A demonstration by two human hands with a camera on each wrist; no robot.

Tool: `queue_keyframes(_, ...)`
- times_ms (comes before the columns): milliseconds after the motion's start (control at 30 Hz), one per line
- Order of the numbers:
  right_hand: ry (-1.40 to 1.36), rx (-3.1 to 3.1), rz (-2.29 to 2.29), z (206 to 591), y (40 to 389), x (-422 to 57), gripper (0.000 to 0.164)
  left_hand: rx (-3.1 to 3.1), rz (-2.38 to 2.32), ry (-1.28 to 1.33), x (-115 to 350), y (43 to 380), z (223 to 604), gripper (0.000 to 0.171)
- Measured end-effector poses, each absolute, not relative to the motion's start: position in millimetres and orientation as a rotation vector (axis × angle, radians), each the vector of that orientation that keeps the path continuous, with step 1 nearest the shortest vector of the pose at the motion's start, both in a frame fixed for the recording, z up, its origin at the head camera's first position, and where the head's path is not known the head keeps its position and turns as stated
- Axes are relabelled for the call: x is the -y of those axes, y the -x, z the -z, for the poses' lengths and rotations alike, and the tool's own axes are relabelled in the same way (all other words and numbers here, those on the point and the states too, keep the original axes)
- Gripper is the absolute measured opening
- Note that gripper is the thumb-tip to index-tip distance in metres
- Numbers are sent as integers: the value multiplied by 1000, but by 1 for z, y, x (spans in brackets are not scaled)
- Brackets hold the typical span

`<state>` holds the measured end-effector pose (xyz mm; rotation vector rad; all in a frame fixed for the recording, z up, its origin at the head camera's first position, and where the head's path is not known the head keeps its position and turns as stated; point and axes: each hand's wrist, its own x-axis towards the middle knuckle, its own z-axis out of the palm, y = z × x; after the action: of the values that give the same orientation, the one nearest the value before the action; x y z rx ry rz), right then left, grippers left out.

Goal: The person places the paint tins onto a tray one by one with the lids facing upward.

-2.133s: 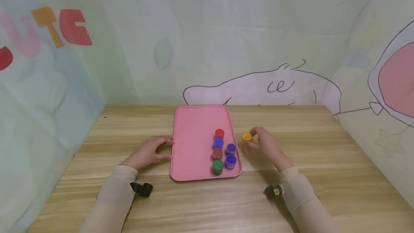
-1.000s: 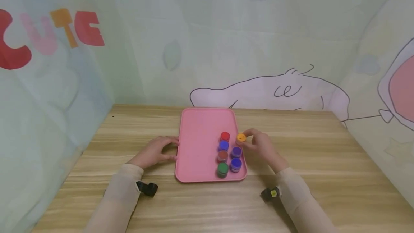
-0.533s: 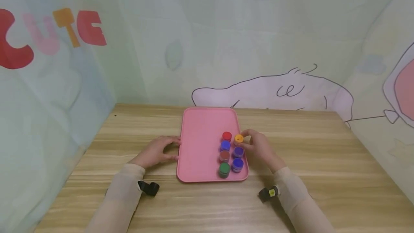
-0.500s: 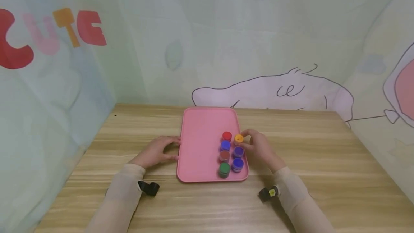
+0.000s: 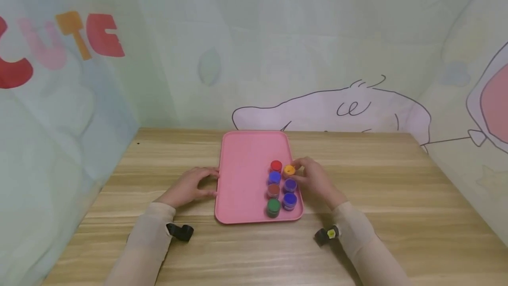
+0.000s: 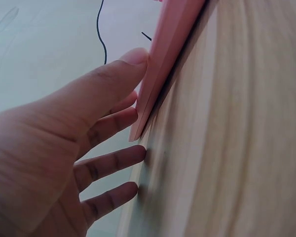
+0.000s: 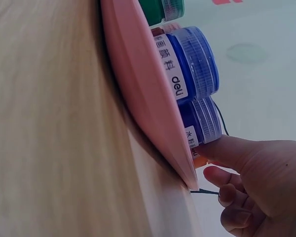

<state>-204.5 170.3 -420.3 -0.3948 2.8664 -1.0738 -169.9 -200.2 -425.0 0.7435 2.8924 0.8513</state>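
My right hand pinches an orange-lidded paint jar between thumb and fingers, at the right side of a pink tray. In the right wrist view, the tray's edge and a purple paint jar hide most of the orange one. Left of it on the tray is a red-lidded jar, and just nearer the person is the purple-lidded jar. My left hand rests at the tray's left edge, fingers spread and relaxed. Its thumb touches the tray wall in the left wrist view.
Other jars fill the tray's right part: a blue one, a brown one, a green one and a dark blue one. The wooden table meets a cartoon-printed wall cloth behind. Each wrist wears a small black camera.
My right hand has carried the orange-lidded jar leftward from over the table to inside the tray, beside the red jar. The left hand stays at the tray's edge. The head view has shifted slightly.
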Motion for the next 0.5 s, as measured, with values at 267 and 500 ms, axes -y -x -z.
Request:
queue_keyframes(267,404,-2866,1046,423,207,-171,31,-2905,-850,-765,200,169,423,49)
queue_keyframes(500,431,-2870,1054,424,207,-172,34,-2899,-853,-751,200,168,423,49)
